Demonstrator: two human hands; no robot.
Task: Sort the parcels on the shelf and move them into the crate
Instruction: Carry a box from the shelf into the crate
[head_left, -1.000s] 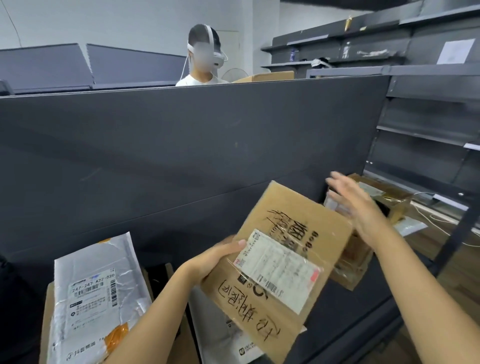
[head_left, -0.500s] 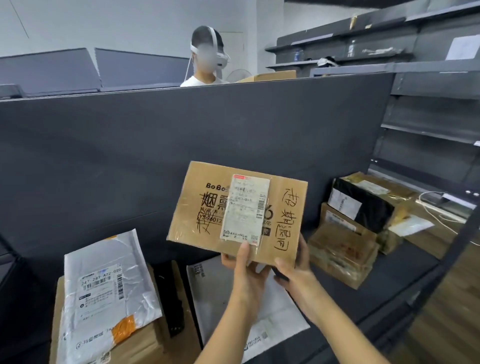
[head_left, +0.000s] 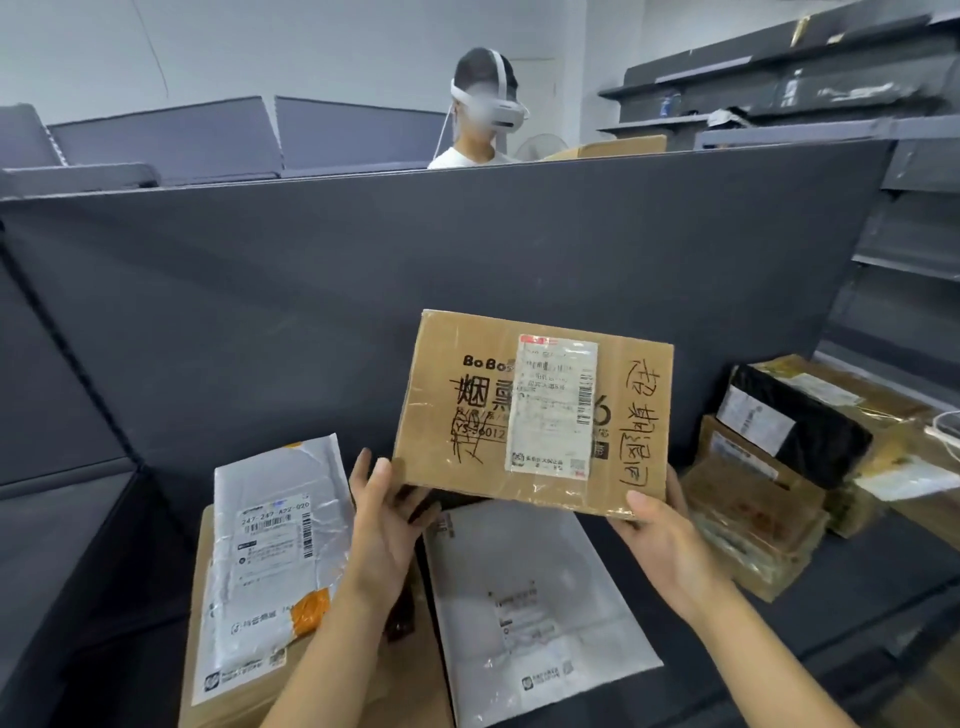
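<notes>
I hold a flat brown cardboard parcel (head_left: 535, 410) upright in front of me, its white shipping label and black handwriting facing me. My left hand (head_left: 384, 519) grips its lower left corner. My right hand (head_left: 660, 535) grips its lower right corner. Below it on the dark shelf (head_left: 857, 587) lie a white mailer bag (head_left: 530, 608) and, on the left, a silver-white mailer bag (head_left: 275, 556) resting on a brown box (head_left: 202, 670). No crate is visible.
At the right of the shelf are stacked brown taped boxes (head_left: 753, 525) and a black-wrapped parcel (head_left: 800, 421). A tall dark back panel (head_left: 363, 291) stands behind the shelf. Another person wearing a white headset (head_left: 485, 109) stands beyond it. More dark shelving (head_left: 914, 249) runs along the right.
The parcel has turned from tilted to level with the label facing me. My right hand came back from the boxes on the right and took the parcel's lower right corner; my hands moved apart.
</notes>
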